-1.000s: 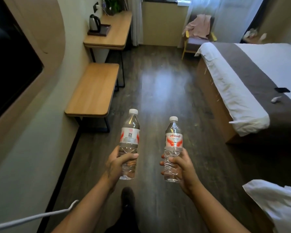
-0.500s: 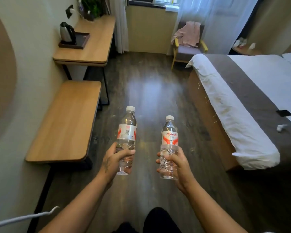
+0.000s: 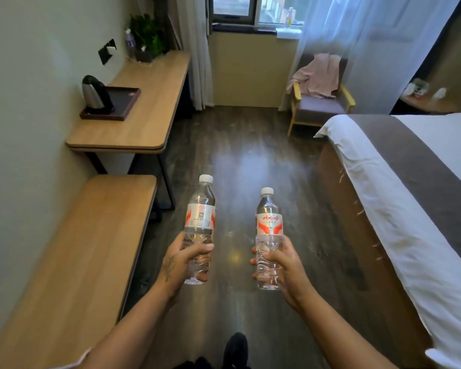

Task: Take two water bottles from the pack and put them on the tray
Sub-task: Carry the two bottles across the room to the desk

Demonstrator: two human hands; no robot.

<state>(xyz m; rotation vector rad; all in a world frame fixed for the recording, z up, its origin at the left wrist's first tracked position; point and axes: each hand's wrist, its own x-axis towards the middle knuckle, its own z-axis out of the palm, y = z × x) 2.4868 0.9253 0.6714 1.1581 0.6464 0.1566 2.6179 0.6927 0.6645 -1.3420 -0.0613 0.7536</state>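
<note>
Two hands [image 3: 186, 262] [image 3: 282, 265] each grip a ribbed clear plastic bottle [image 3: 199, 230] [image 3: 268, 241], far from the dark rectangular tray [image 3: 128, 102]

I could make out little print. The label of the water bottle [image 3: 268, 237] in my right hand [image 3: 282, 265] carried a red line of Chinese characters, too small for me to read surely. The other water bottle [image 3: 199, 222], in my left hand [image 3: 183, 262], showed a QR code with unreadable small print.
</note>
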